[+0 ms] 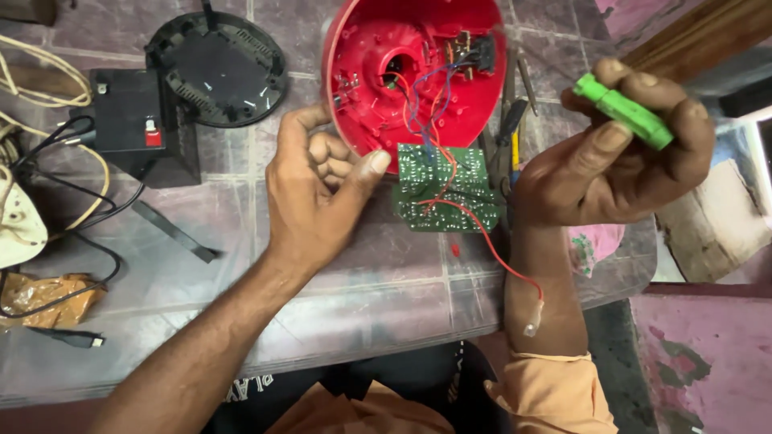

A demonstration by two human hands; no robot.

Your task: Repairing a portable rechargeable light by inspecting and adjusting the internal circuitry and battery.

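A red plastic housing (pixel 402 72) lies open side up at the far middle of a tiled worktable (pixel 362 273), its wiring exposed. Red and blue wires (pixel 426 104) run from inside it to a green circuit board (pixel 446 189) resting on the table just near of the shell's rim. A longer red wire (pixel 498 257) trails from the board toward the table's near edge and ends in a small pale connector (pixel 531 328).

The left hand (pixel 322 193) sits just left of the board, fingers curled loosely inward, thumb tip touching the housing's near rim; it grips nothing. The right hand (pixel 619 157), raised at the right, clasps a green cylindrical tool (pixel 623 112) between thumb and fingers. Hand tools (pixel 515 120) lie between the shell and that hand.

Well apart to the far left rest a round black grille (pixel 217 68) and a black box with a red switch (pixel 141 120), with black and cream cables (pixel 48 145) looping around it. A crumpled brown wrapper (pixel 48 293) lies at the near left.
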